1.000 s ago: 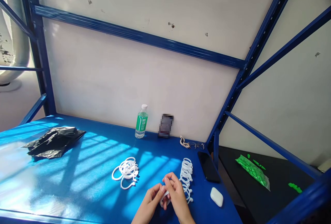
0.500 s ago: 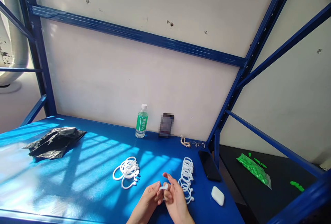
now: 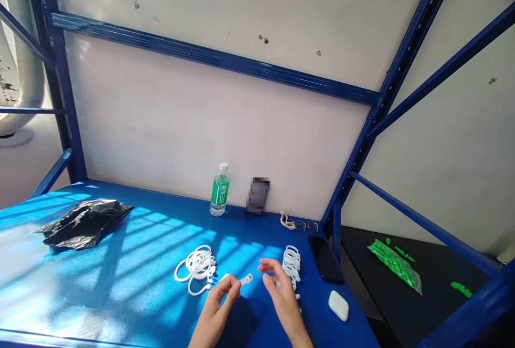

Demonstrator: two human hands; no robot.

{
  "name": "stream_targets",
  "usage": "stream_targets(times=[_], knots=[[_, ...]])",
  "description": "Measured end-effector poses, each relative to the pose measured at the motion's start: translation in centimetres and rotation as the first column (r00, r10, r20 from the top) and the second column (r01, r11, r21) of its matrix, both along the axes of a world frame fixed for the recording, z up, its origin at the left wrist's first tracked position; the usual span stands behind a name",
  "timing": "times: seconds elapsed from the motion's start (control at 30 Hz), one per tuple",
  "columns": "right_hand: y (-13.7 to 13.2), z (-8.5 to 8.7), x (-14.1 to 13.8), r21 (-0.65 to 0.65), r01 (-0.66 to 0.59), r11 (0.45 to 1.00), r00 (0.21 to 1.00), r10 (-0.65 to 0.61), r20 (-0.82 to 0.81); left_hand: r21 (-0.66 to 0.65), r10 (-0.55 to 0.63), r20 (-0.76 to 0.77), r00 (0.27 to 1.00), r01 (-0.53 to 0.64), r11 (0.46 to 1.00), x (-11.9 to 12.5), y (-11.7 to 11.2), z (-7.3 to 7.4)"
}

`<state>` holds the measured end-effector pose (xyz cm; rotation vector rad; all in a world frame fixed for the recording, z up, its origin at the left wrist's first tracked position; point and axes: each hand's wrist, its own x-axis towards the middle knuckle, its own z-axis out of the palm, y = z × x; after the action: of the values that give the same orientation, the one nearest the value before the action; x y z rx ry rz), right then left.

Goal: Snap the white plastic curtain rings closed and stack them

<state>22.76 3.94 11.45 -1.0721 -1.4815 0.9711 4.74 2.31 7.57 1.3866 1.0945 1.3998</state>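
My left hand [image 3: 219, 305] pinches a white plastic ring [image 3: 247, 279] between thumb and fingertips. One end of it sticks out to the right; my fingers hide part of the rest. To the right, my right hand [image 3: 280, 289] is open and empty, thumb and fingers apart, in front of the lower part of a row of white plastic rings [image 3: 292, 259]. Beyond my left hand lies a tangled pile of similar white rings [image 3: 198, 263], some with small knobbed ends.
On the blue table [image 3: 156, 294] stand a water bottle [image 3: 220, 193] and a pixelated dark object [image 3: 258, 195]. A phone [image 3: 325, 259], white case [image 3: 338, 305], glasses [image 3: 306, 226] and black plastic bag [image 3: 86, 223] lie around. Blue frame posts [image 3: 358, 149] rise at the right.
My hands have come apart: the right one let go and moved to the right, opening. The left keeps the white ring and has shifted slightly left.
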Motion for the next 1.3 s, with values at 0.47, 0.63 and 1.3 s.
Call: stream_targets(times=[0.47,0.63,1.3], knots=[[4.6,-1.8,11.1,0.452,0.087,0.888,0.528,-0.426,0.734,0.491,0.569,-0.538,0.622,-0.317,0.811,-8.2,2.1,-1.1],[4.4,-1.4,10.9,0.434,0.042,0.9,0.543,-0.385,0.747,0.474,0.568,-0.536,0.624,-0.335,0.814,-8.1,2.0,-1.0],[-0.9,2.4,4.6,0.186,-0.054,0.981,0.915,-0.026,0.403,0.452,0.576,-0.492,0.652,-0.375,0.81,-8.1,1.8,-0.7]])
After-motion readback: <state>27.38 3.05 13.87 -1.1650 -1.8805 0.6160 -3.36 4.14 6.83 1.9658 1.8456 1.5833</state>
